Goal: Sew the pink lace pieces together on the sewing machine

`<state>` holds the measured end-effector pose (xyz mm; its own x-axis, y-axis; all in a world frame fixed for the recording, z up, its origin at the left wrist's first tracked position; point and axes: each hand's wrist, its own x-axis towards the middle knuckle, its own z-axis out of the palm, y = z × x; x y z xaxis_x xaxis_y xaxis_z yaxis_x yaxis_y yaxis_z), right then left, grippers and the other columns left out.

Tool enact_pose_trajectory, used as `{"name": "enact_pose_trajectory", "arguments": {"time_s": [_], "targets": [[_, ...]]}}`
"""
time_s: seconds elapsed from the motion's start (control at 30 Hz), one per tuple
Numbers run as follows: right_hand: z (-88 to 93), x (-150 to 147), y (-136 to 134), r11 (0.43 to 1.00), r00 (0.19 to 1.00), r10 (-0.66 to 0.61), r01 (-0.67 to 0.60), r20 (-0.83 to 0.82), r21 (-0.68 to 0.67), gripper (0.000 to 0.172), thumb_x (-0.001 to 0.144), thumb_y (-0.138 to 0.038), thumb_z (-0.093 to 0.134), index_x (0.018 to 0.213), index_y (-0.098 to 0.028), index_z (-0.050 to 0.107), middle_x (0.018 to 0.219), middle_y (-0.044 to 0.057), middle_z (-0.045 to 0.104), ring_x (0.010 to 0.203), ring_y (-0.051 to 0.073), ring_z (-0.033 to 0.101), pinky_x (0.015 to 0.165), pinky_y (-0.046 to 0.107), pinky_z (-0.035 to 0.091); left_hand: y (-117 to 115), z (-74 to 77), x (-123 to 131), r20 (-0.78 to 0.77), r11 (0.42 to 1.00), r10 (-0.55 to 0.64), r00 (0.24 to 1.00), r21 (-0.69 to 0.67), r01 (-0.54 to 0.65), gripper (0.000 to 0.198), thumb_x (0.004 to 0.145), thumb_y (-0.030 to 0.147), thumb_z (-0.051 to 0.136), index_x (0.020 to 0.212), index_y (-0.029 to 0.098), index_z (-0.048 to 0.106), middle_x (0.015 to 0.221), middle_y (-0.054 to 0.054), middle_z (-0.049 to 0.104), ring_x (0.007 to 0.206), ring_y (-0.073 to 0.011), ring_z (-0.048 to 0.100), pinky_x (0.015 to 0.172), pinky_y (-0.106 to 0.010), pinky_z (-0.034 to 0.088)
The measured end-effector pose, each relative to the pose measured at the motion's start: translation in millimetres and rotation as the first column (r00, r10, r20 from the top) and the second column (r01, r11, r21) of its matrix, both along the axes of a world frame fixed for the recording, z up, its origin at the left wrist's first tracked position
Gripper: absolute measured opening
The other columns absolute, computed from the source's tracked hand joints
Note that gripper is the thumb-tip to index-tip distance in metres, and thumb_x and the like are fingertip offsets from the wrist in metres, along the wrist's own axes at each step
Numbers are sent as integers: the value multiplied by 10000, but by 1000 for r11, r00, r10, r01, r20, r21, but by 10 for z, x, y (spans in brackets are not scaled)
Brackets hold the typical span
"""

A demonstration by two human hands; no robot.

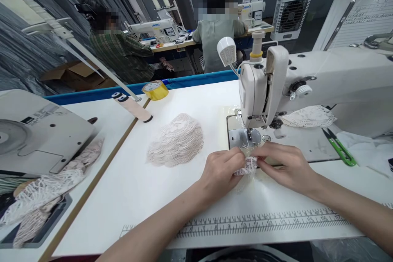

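A small piece of white lace (249,166) is pinched between my two hands, just in front of the sewing machine's needle plate. My left hand (221,170) has its fingers curled over the lace's left end. At the other end, my right hand (285,168) grips the lace between thumb and fingertips. The white sewing machine (256,90) stands behind my hands, its presser foot (249,134) a short way beyond the lace. To the left on the table lies a stack of scalloped lace pieces (177,141).
Green thread snips (339,147) lie at the right, near white fabric (365,149) and more lace (310,116). Yellow tape (155,90) and a thread cone (132,107) are at the back left. A ruler strip (245,226) runs along the front edge. Two people work at machines beyond.
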<state>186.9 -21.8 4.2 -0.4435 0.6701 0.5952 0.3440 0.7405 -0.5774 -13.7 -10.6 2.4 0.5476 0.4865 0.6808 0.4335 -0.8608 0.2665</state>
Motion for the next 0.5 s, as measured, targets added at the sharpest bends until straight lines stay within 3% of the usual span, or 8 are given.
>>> {"name": "enact_pose_trajectory", "arguments": {"time_s": [0.17,0.3,0.5], "targets": [[22,3,-10,988,998,-55,54,6,146,239,886,-118,531,1076,-222,634,861,35,699,759,147,666,653,267,568,17,19,-24,-37,995,5,999,98,-1,218,846,68,437,683,205,385,664,22,576,495,-79,399,467,-204,331],[50,21,-14,926,990,-137,123,15,356,261,847,-92,588,1041,-256,651,809,16,708,723,151,670,643,271,567,-5,1,-18,-55,987,-34,998,155,43,183,823,74,475,722,206,399,657,31,594,481,-80,418,466,-214,340],[146,70,-38,769,982,-122,0,146,640,261,765,-33,662,922,-240,690,645,-11,670,529,141,603,482,289,473,-70,-13,27,53,999,32,998,-24,-31,147,813,115,502,930,198,472,615,70,570,446,-60,460,459,-172,390]]}}
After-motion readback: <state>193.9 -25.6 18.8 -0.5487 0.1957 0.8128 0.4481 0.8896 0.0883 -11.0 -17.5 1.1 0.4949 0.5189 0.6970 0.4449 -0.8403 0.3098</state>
